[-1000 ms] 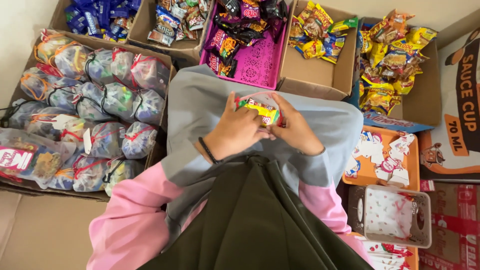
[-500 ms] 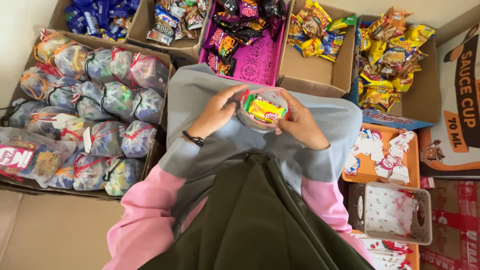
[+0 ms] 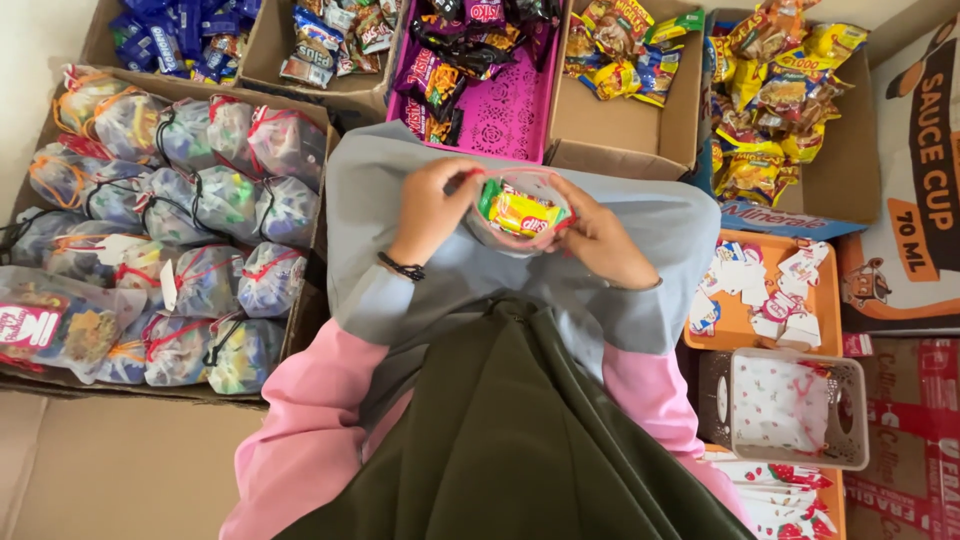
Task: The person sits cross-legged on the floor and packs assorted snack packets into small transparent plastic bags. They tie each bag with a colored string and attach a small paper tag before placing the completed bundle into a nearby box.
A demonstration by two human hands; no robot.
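Both hands [image 3: 520, 225] still hold the snack pouch [image 3: 520, 210], barely shifted.

**Materials and finish**

Pouch [image 3: 520, 215] between the fingers [image 3: 455, 190]: thin sheer plastic or mesh, cannot tell which; the snack packet [image 3: 520, 208] inside is glossy foil-like film. Grey cloth [image 3: 640, 215] under the fingers: matt, smooth weave. Left of the fingers, tied bags [image 3: 200, 200]: clear crinkled plastic, shiny. Boxes [image 3: 620, 125] beyond the fingers: matt brown cardboard. Pink basket [image 3: 510, 115]: moulded plastic, slight sheen. Right of the fingers, orange tray [image 3: 825, 300]: smooth plastic.
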